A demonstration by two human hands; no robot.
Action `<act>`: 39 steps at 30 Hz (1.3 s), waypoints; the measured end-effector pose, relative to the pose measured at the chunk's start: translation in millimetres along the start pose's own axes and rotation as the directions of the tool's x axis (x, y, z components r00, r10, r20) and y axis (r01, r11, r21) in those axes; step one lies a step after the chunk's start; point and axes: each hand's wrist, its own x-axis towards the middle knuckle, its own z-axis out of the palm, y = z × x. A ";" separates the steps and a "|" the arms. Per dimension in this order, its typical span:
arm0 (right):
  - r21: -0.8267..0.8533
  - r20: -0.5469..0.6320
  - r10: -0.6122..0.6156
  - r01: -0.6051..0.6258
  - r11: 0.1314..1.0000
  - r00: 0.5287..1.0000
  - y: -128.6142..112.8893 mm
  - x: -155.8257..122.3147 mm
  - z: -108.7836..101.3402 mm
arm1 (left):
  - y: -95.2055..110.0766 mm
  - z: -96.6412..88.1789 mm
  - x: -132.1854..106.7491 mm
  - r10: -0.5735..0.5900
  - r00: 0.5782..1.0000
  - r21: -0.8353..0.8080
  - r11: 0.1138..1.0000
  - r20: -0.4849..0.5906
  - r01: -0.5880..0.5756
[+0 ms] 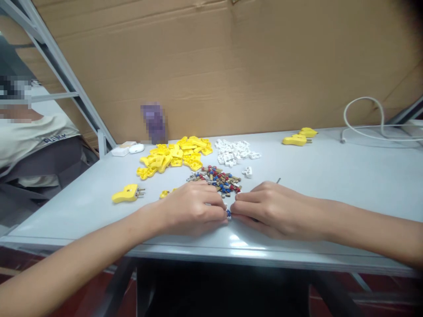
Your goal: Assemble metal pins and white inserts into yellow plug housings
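My left hand [196, 210] and my right hand [271, 210] meet near the front edge of the table. Both have their fingers closed in a pinch around a small blue and white piece [228, 213], mostly covered by the fingertips. Just beyond lies a heap of metal plug pins [220, 178] with red and blue parts. A thin dark rod [278, 180] shows behind my right hand; whether that hand holds it I cannot tell. One white plastic insert [247, 172] lies apart from the pile of white inserts [233, 151]. Yellow plug shells [176, 154] are heaped to the left.
A yellow plug [125, 193] with its pins showing lies at the left, more yellow plugs [295, 140] at the back right. A white cable [380, 127] curls at the far right. A white case [136, 149] sits back left. Cardboard [247, 66] walls the back; a person [39, 141] sits left.
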 end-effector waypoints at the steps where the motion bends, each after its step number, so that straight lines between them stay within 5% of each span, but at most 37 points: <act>1: -0.015 0.014 -0.001 0.001 1.000 1.000 0.0 -0.4 0.2 | -0.5 0.8 -0.4 -0.004 1.000 -0.012 1.000 -0.004 0.004; 8: -0.027 0.080 -0.019 0.021 0.999 0.997 2.5 -0.6 -0.1 | -6.9 5.6 -3.3 -0.096 0.995 -0.218 0.972 -0.033 0.087; 22: 0.048 0.113 0.011 -0.017 0.999 0.993 2.2 2.5 -3.9 | -11.9 -3.4 -1.6 -0.166 0.984 -0.336 0.925 0.058 0.176; 39: 0.089 0.187 0.077 -0.095 0.992 0.979 1.6 7.0 -9.4 | -12.2 -0.2 -4.6 0.019 1.000 0.011 1.000 -0.006 -0.019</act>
